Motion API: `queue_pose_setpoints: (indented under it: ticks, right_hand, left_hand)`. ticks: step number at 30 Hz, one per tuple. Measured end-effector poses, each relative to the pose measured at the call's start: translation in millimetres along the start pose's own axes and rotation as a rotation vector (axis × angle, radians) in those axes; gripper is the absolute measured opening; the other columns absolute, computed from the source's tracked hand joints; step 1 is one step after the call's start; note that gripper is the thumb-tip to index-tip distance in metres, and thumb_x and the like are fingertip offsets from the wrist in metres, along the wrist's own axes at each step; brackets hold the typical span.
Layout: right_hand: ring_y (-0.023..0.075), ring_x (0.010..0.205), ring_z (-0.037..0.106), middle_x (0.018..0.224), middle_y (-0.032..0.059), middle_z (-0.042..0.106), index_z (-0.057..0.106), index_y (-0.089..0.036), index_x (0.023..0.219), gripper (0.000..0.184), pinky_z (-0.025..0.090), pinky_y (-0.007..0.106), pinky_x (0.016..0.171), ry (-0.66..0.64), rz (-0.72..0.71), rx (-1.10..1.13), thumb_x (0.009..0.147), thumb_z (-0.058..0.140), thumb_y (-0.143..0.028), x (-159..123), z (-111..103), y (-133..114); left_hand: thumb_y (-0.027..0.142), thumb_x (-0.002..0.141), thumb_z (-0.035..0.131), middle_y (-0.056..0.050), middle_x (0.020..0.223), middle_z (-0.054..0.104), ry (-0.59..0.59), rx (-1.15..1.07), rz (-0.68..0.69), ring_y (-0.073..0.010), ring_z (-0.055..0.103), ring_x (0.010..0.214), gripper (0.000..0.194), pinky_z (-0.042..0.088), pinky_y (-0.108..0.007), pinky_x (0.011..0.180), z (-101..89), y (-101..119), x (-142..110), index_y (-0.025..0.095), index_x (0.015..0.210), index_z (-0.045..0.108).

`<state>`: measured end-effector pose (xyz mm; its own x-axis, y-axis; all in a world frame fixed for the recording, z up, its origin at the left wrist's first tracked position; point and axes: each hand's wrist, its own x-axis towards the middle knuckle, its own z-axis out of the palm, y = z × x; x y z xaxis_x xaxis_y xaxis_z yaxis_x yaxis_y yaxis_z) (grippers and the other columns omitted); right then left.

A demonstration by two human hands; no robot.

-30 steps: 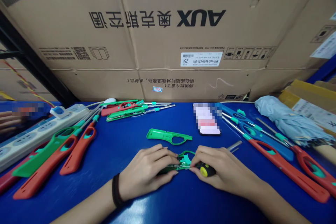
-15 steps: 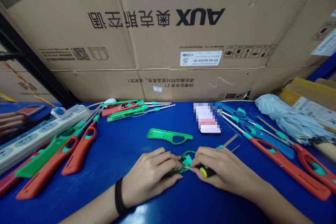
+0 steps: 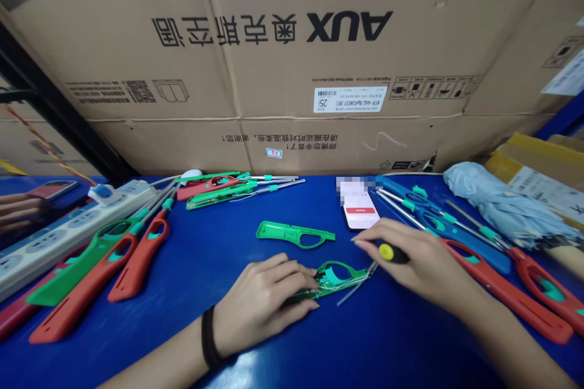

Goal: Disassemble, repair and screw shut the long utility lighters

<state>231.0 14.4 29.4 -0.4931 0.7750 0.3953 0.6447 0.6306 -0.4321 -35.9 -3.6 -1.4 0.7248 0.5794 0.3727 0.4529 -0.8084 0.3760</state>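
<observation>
Your left hand (image 3: 264,307) closes over the open green lighter body (image 3: 340,279), holding it steady on the blue bench (image 3: 410,346) beneath your palm, with its teal parts and thin wires exposed. Your right hand (image 3: 422,264) grips a yellow-capped screwdriver (image 3: 387,252) just beyond the body, leaving it uncovered. A green shell (image 3: 295,234) lies just ahead of your left hand.

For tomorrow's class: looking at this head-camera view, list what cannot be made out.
All in the head view:
- The screwdriver: shaft and tip hidden by the right hand.
- The green lighter: its far end covered by the left hand.
- The phone: top of the screen blurred out.
- The cardboard box: cut off by the right edge.
</observation>
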Motion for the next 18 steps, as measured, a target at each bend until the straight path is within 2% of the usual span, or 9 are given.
queue_pose_setpoints:
  ticks: [3, 5, 7, 9, 12, 14, 16, 18]
  right_hand:
    - [0.0142, 0.077, 0.062, 0.087, 0.0001, 0.066, 0.064, -0.024, 0.090, 0.006, 0.043, 0.024, 0.072, 0.079, 0.029, -0.049, 0.089, 0.058, -0.026, 0.2, -13.3, 7.9]
    - [0.0144, 0.077, 0.061, 0.086, -0.0005, 0.067, 0.065, -0.024, 0.088, 0.006, 0.043, 0.025, 0.071, 0.068, 0.041, -0.036, 0.087, 0.060, -0.028, 0.1, -17.4, 8.1]
    - [0.0147, 0.077, 0.061, 0.085, -0.0014, 0.067, 0.066, -0.025, 0.087, 0.006, 0.043, 0.025, 0.072, -0.023, 0.060, 0.016, 0.085, 0.064, -0.030, -0.1, -16.5, 4.7]
    - [0.0149, 0.079, 0.062, 0.086, -0.0025, 0.067, 0.067, -0.027, 0.088, 0.009, 0.043, 0.025, 0.073, -0.170, 0.083, 0.072, 0.081, 0.068, -0.032, -0.2, -11.4, -0.4]
    - [0.0132, 0.074, 0.060, 0.086, -0.0038, 0.065, 0.067, -0.028, 0.088, 0.014, 0.042, 0.023, 0.067, -0.364, 0.106, 0.101, 0.077, 0.073, -0.032, -0.3, -0.7, -7.3]
    - [0.0117, 0.070, 0.059, 0.085, -0.0044, 0.064, 0.067, -0.027, 0.088, 0.010, 0.040, 0.022, 0.063, -0.414, 0.110, 0.094, 0.079, 0.071, -0.029, -0.3, 5.0, -10.3]
    - [0.0107, 0.070, 0.059, 0.084, -0.0045, 0.063, 0.066, -0.026, 0.087, 0.005, 0.039, 0.022, 0.062, -0.416, 0.105, 0.090, 0.083, 0.065, -0.024, -0.5, 8.3, -12.1]
    - [0.0102, 0.071, 0.059, 0.084, -0.0043, 0.063, 0.066, -0.025, 0.086, 0.008, 0.039, 0.021, 0.063, -0.399, 0.101, 0.102, 0.085, 0.061, -0.019, -0.7, 9.8, -13.5]
  left_hand:
    - [0.026, 0.091, 0.058, -0.001, 0.100, 0.068, 0.004, 0.004, 0.000, -0.0166, 0.063, 0.094, 0.013, 0.051, -0.028, 0.078, -1.0, -0.6, 0.7, 0.022, 0.102, 0.059]
    - [0.026, 0.091, 0.058, -0.001, 0.101, 0.069, 0.002, 0.010, -0.001, -0.0170, 0.064, 0.094, 0.013, 0.052, -0.028, 0.078, -1.3, -1.1, 0.9, 0.022, 0.103, 0.059]
    - [0.026, 0.091, 0.058, -0.002, 0.101, 0.069, 0.000, 0.010, 0.002, -0.0171, 0.064, 0.094, 0.014, 0.052, -0.028, 0.079, -1.4, -1.3, 0.9, 0.022, 0.104, 0.059]
    - [0.027, 0.091, 0.058, -0.001, 0.101, 0.069, -0.002, 0.008, 0.003, -0.0171, 0.063, 0.095, 0.014, 0.052, -0.028, 0.079, -1.3, -1.4, 0.8, 0.022, 0.104, 0.059]
    - [0.027, 0.091, 0.058, -0.001, 0.101, 0.069, -0.002, 0.009, 0.002, -0.0171, 0.064, 0.094, 0.014, 0.052, -0.029, 0.078, -1.1, -1.5, 0.6, 0.022, 0.104, 0.059]
    - [0.027, 0.091, 0.058, -0.001, 0.101, 0.069, -0.001, 0.012, 0.001, -0.0171, 0.064, 0.094, 0.014, 0.051, -0.029, 0.078, -1.0, -1.6, 0.5, 0.022, 0.104, 0.059]
    - [0.027, 0.090, 0.058, -0.001, 0.101, 0.069, 0.000, 0.014, 0.000, -0.0171, 0.064, 0.093, 0.014, 0.051, -0.029, 0.078, -0.9, -1.7, 0.5, 0.022, 0.103, 0.059]
    - [0.027, 0.090, 0.058, -0.001, 0.100, 0.069, -0.002, 0.014, -0.002, -0.0172, 0.064, 0.092, 0.014, 0.051, -0.029, 0.078, -0.8, -2.1, 0.6, 0.022, 0.103, 0.060]
